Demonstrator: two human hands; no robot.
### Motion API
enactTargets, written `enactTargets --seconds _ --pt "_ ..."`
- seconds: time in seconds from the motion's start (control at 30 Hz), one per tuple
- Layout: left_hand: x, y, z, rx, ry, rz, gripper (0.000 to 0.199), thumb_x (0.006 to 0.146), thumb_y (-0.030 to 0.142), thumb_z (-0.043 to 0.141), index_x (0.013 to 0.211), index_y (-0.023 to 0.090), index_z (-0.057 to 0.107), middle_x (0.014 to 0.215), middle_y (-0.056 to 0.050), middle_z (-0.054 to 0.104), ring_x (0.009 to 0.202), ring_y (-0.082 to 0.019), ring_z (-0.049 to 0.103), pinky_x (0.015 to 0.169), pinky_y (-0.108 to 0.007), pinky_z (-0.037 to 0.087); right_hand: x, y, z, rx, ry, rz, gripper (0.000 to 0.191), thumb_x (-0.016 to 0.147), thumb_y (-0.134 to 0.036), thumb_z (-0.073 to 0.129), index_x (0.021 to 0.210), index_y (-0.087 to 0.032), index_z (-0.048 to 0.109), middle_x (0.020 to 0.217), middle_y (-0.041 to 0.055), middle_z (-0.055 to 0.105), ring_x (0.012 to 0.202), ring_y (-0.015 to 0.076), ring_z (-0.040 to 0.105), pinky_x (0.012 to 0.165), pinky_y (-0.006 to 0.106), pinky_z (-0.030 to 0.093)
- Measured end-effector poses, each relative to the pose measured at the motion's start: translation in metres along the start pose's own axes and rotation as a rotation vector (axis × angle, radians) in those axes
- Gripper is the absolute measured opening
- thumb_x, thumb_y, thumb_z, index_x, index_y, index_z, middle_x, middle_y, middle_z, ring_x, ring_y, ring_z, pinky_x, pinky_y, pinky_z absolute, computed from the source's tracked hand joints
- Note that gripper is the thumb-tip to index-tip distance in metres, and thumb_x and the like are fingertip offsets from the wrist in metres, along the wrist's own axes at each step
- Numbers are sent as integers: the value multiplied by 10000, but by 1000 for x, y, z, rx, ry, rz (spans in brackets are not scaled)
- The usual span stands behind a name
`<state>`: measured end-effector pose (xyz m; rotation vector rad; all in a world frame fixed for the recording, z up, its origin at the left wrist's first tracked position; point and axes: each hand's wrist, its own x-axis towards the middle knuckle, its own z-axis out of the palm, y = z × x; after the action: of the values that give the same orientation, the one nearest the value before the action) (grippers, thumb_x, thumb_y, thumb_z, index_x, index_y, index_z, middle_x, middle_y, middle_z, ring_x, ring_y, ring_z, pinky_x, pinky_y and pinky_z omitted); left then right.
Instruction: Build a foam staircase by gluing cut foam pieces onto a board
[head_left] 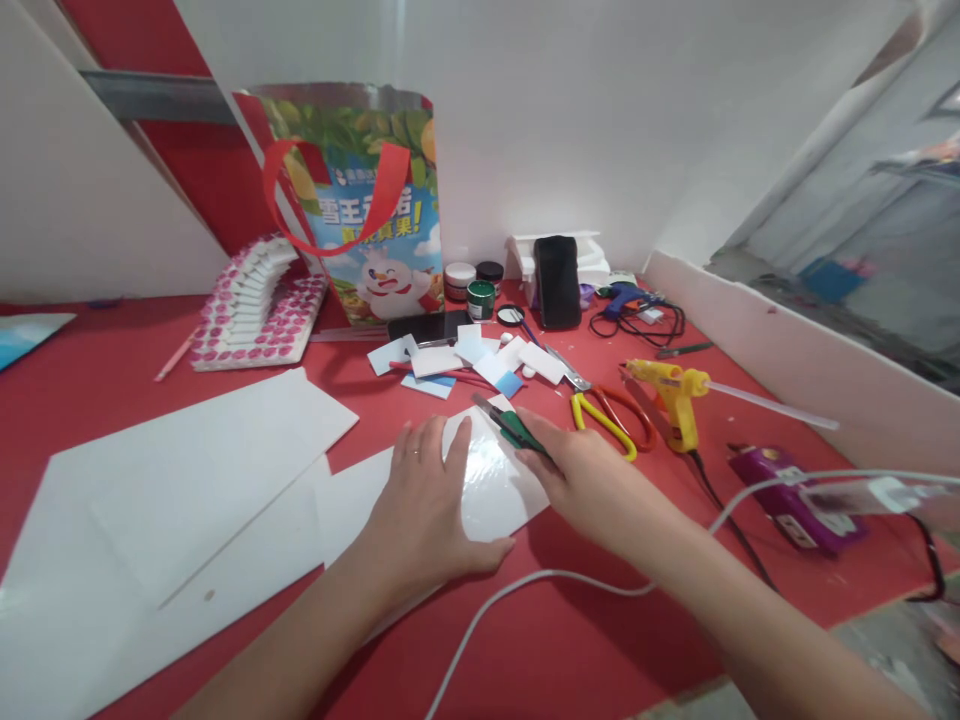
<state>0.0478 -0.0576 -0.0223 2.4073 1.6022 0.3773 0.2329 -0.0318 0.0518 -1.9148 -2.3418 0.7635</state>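
Observation:
My left hand (427, 500) lies spread on a glossy white sheet (491, 485), its thumb out near the front edge and a ring on one finger. In my right hand (562, 465) is a green utility knife (514, 428), its blade pointing up and left over the sheet's far edge. Small white and light-blue pieces (442, 360) lie in a loose pile just beyond the hands. Larger white boards (202, 480) overlap on the left; one lies against the sheet's left end.
Scissors (611, 425), a yellow glue gun (679, 395) and a purple power block (795, 500) lie to the right. A white cable (555, 575) crosses in front. Behind stand a printed bag (382, 230), paint jars (480, 300) and a phone (557, 283).

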Motion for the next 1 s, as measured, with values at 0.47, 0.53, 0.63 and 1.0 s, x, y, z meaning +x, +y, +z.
enactTargets --seconds 0.47,0.53,0.63,1.0 --pt "0 0 -1 14 -16 -8 1102 636 642 698 1490 78 287 1482 -286 367 1409 -497 321 1173 -672 180 0 -3 1 -23 -42 24 331 1010 -232 483 1330 -189 558 899 102 745 775 240 673 555 279 248" --pt "0 0 -1 10 -15 -7 1108 633 652 699 1488 73 298 1478 -285 373 1404 -497 326 1176 -668 175 0 -4 2 -44 -40 15 319 1012 -234 476 1315 -180 557 891 106 745 772 239 674 545 281 244" --pt "0 1 0 6 -13 -19 1092 639 655 698 1486 79 318 1485 -281 379 1417 -498 314 1178 -662 172 0 -9 2 -144 -58 27 374 1018 -227 437 1379 -165 516 869 119 745 755 244 685 523 288 234" --pt "2 0 0 57 -28 -10 1121 634 646 699 1475 -6 344 1476 -344 384 1409 -522 316 1159 -679 193 0 -35 -4 -525 -144 -19 736 890 -41 454 1594 -63 240 859 168 741 810 296 742 571 296 456"
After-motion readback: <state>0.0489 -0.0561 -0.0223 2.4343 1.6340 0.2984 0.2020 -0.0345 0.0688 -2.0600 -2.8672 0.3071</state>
